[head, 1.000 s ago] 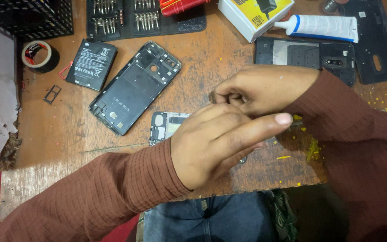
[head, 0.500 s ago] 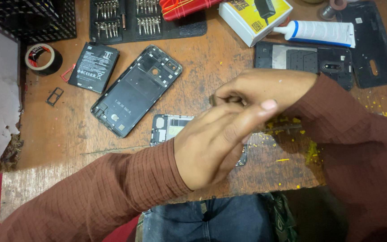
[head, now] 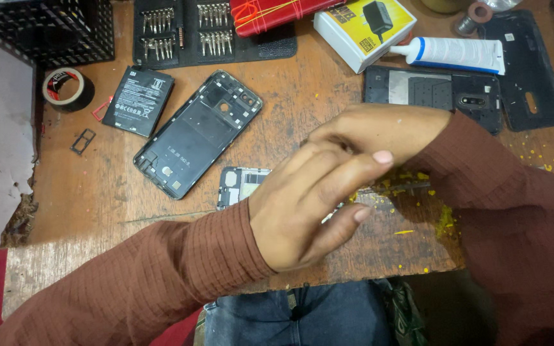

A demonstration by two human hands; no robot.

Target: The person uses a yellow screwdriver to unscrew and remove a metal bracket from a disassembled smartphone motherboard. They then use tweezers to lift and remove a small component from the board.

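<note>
Two hands meet over a phone part on a cluttered wooden worktop [head: 328, 96].

The left hand [head: 302, 211] lies across the front with fingers stretched and close together; whether its grip pinches anything I cannot tell. The right hand [head: 379, 131] curls behind it, its grip hidden. Under them a light circuit frame [head: 242, 186] peeks out. Beside it lies a dark phone shell [head: 197, 134], then a black battery [head: 139, 101] with a white label. Behind, a white-and-yellow box [head: 363, 29] touches a white glue tube [head: 460, 54] with a blue collar.
</note>
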